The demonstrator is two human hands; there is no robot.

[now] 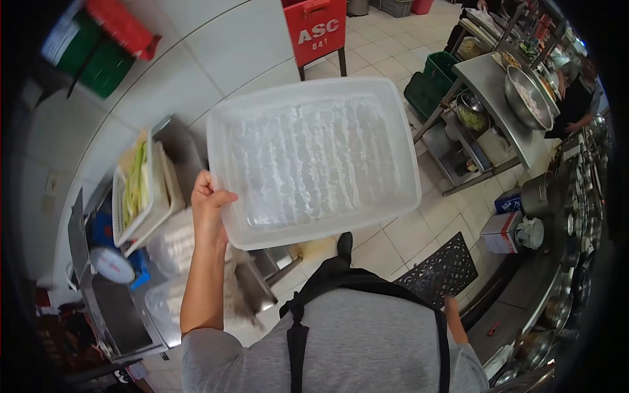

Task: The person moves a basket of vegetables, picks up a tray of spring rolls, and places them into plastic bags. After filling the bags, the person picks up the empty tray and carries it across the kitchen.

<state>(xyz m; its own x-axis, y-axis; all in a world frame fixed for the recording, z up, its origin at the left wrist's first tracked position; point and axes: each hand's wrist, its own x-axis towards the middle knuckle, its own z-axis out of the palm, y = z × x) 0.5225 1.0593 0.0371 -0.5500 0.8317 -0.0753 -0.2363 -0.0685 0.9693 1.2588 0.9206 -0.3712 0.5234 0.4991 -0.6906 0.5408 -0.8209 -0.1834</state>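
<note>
My left hand [211, 200] is closed on the near left rim of a large translucent white plastic tub [314, 229], with the thumb over the edge. The tub is held up in front of me, tilted so that its inside faces me. Whitish streaks run in rows across its bottom, and nothing else shows in it. Low at my right side hangs my right hand [451, 306], small and blurred, apart from the tub. Its fingers cannot be made out.
On the left, a steel counter holds a white basket [136, 187] with green stalks, a round scale [113, 264] and plastic-wrapped bundles [180, 245]. A red ASC box [318, 33] stands ahead. At right are a steel table [491, 85], a black floor mat [449, 268], a stove line and another person [576, 98].
</note>
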